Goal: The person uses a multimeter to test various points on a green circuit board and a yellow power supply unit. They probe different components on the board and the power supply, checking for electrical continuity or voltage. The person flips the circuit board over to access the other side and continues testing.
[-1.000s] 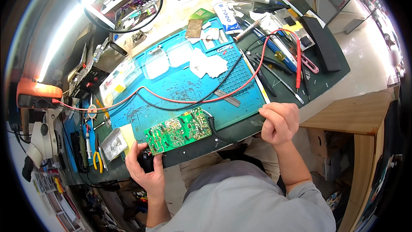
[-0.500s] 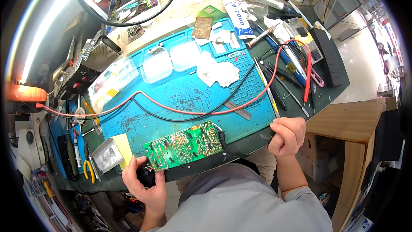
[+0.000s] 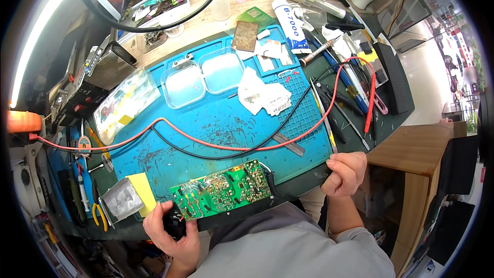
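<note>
A green circuit board (image 3: 218,189), solder side up, lies at the front edge of the blue mat (image 3: 206,139). My left hand (image 3: 172,231) is closed around its left end, thumb and fingers about a black part (image 3: 175,224) there. A black cable (image 3: 271,183) comes off the board's right end. My right hand (image 3: 346,174) is curled shut by the bench's front edge, to the right of the board; whatever its fingers may hold is hidden. A yellow paper pad (image 3: 142,193) and a grey metal piece (image 3: 122,199) lie just beyond the left hand.
A red lead (image 3: 206,145) and a black lead cross the mat, ending near a red test probe (image 3: 369,118). Beyond lie a clear two-part case (image 3: 182,83), crumpled white paper (image 3: 252,92) and a glue tube (image 3: 289,23). Yellow-handled pliers (image 3: 100,216) sit at left, tweezers (image 3: 352,123) at right.
The whole view has shifted slightly, with the bench sitting a little lower in the picture. Both hands keep the same grip and pose, and the board stays by the left hand.
</note>
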`<action>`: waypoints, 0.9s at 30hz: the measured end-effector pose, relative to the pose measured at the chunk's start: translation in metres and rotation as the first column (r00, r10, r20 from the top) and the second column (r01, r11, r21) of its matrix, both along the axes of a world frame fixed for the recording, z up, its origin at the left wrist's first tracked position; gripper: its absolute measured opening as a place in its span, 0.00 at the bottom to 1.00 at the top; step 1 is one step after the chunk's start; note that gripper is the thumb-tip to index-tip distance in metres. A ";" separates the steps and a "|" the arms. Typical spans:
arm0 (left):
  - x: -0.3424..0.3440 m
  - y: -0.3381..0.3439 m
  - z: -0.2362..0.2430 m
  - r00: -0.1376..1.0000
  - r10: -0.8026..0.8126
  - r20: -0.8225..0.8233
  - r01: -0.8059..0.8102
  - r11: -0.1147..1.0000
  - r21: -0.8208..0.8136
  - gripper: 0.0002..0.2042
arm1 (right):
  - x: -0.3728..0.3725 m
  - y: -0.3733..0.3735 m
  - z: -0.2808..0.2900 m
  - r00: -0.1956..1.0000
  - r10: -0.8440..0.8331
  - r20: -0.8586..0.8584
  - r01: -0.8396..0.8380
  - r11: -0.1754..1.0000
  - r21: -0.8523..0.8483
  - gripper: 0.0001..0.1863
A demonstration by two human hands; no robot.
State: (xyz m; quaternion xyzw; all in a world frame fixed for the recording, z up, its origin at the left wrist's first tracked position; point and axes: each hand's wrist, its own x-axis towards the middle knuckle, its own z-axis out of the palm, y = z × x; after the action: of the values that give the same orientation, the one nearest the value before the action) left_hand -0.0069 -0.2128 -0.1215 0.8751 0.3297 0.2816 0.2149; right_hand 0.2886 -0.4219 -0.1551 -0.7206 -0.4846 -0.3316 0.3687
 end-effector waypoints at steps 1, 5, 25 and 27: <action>-0.001 0.000 0.000 1.000 -0.003 -0.003 0.003 1.000 0.002 0.33 | 0.000 0.000 0.000 1.000 0.001 -0.001 -0.001 1.000 0.000 0.12; 0.001 0.000 0.001 1.000 -0.008 0.006 0.008 1.000 -0.003 0.33 | 0.000 0.000 -0.001 1.000 0.004 -0.009 -0.004 1.000 0.003 0.12; 0.002 0.000 0.000 1.000 -0.005 -0.015 0.006 0.998 0.054 0.31 | 0.000 -0.001 0.000 1.000 0.005 -0.005 -0.005 1.000 -0.011 0.07; 0.003 0.000 0.001 1.000 -0.006 -0.014 0.007 0.998 0.061 0.31 | 0.001 0.000 0.000 1.000 0.003 0.004 -0.003 1.000 -0.007 0.07</action>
State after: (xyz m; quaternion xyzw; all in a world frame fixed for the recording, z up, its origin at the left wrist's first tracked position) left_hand -0.0043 -0.2127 -0.1207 0.8843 0.3196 0.2847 0.1864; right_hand 0.2895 -0.4219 -0.1555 -0.7204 -0.4877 -0.3307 0.3656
